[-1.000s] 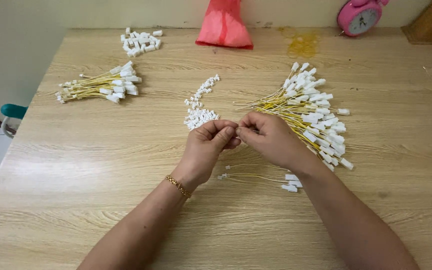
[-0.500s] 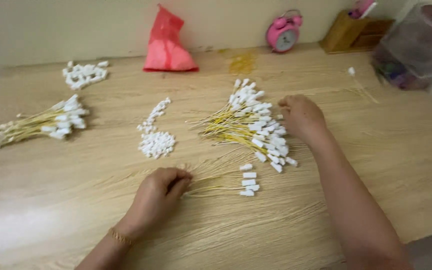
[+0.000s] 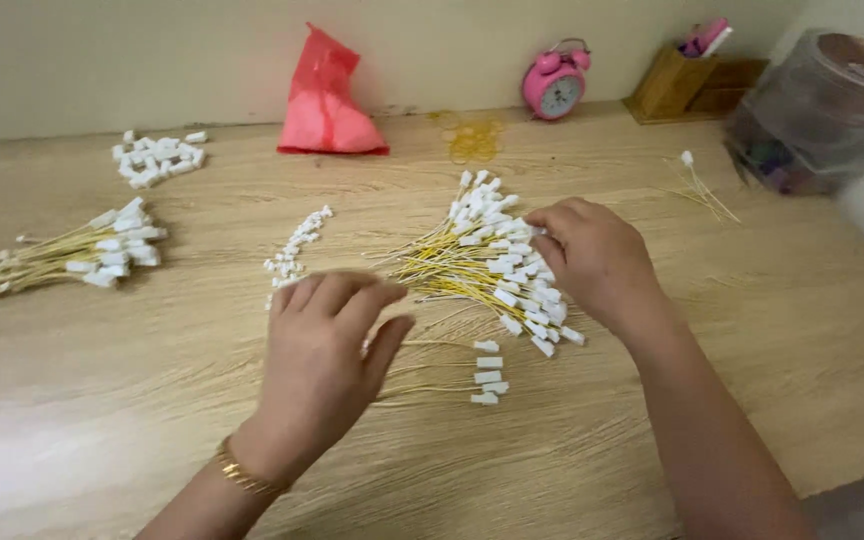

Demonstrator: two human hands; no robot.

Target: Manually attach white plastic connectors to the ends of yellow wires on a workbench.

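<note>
A second ago both hands met at the middle of the tabletop [image 3: 102, 400], fingers pinched together on one piece. Now they are apart. The right hand [image 3: 597, 260] has gone right to the big pile of yellow wires [image 3: 482, 265] with white plugs, and its fingers curl onto the pile's far right edge; whether they have closed on a single wire I cannot tell. The left hand [image 3: 327, 345] has lifted over the near middle, fingers loosely spread and empty as far as shows, a little blurred. Just right of it lie four finished-looking wires [image 3: 452, 372], plugs lined up. Beyond it sits a trail of loose white plugs [image 3: 297, 245].

So one piece seems to be laid down, and a fresh wire is being picked. A bundle [image 3: 72, 255] lies far left.
</note>
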